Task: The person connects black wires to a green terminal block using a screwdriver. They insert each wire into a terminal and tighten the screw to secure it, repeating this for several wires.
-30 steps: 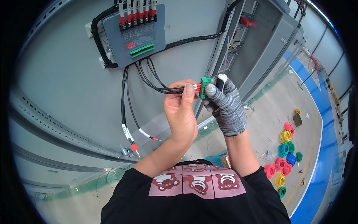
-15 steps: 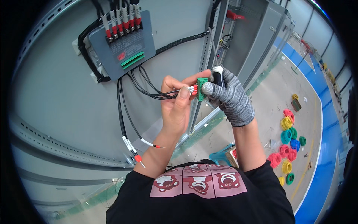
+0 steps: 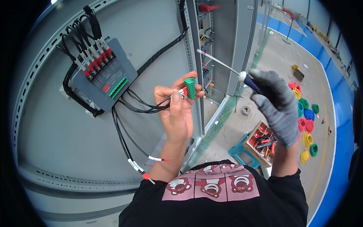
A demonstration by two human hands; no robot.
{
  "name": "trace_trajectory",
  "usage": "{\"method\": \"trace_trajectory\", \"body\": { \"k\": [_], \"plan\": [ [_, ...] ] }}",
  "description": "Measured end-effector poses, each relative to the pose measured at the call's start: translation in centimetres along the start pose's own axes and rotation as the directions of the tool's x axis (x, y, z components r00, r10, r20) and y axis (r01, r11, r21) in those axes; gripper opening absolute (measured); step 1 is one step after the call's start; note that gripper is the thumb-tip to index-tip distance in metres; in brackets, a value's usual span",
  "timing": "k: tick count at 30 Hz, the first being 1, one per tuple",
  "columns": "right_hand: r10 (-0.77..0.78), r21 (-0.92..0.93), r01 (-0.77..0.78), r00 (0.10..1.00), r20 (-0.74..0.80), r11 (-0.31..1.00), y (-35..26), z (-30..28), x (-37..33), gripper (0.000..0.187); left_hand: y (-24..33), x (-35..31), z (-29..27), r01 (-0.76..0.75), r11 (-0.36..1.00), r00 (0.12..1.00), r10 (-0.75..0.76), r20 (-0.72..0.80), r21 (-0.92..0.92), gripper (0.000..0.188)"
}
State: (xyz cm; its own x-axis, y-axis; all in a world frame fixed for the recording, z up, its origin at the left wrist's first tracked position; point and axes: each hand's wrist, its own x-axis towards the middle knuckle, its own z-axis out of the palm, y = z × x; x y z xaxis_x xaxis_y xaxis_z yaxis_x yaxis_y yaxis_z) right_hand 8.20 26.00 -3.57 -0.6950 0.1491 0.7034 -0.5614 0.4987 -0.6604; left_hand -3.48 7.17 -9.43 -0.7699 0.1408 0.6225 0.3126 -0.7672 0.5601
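My bare left hand (image 3: 177, 113) pinches a green terminal block plug (image 3: 190, 88), with several black wires (image 3: 141, 108) ending in red-tipped ferrules entering its side. To the right, my right hand (image 3: 279, 106), in a grey knitted glove, grips a screwdriver (image 3: 248, 81) by its dark handle; its long shaft points up and left, apart from the plug. Those wires run back toward a grey module (image 3: 104, 75) on the cabinet panel, which carries a green socket (image 3: 118, 87) and a row of red-sleeved terminals. Two loose wire ends with white markers (image 3: 136, 166) hang beside my left forearm.
A divided wooden box of tools (image 3: 261, 142) rests on a blue stool (image 3: 240, 153) at my right. Coils of coloured wire (image 3: 308, 125) and a tape roll (image 3: 246, 110) lie on the floor. A cabinet upright (image 3: 194, 68) stands beyond my left hand.
My right hand has drawn away from the plug to the right, taking the screwdriver with it. The left hand still holds the plug. The view has shifted, and the toolbox shows more fully.
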Motion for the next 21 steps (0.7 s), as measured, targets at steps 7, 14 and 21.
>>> {"method": "trace_trajectory", "body": {
  "k": [7, 14, 21],
  "plan": [
    [-0.205, -0.272, 0.184, 0.977, -0.050, 0.945, -2.9, -0.4, -3.2, 0.033, -0.2, -0.4, -0.4, -0.022, 1.000, 0.999, 0.022, -0.024, -0.016, 0.021],
    [0.234, 0.325, -0.177, 0.961, -0.148, 0.929, -1.3, 5.8, -2.1, 0.033, -0.2, -0.5, 0.1, -0.020, 0.997, 1.000, 0.019, -0.010, -0.068, 0.018],
    [-0.087, -0.003, 0.089, 0.965, -0.247, 0.996, -2.5, 3.0, -3.0, 0.030, 1.4, -0.6, 1.9, 0.080, 0.955, 0.990, -0.109, -0.088, -0.286, 0.012]
  ]
}}
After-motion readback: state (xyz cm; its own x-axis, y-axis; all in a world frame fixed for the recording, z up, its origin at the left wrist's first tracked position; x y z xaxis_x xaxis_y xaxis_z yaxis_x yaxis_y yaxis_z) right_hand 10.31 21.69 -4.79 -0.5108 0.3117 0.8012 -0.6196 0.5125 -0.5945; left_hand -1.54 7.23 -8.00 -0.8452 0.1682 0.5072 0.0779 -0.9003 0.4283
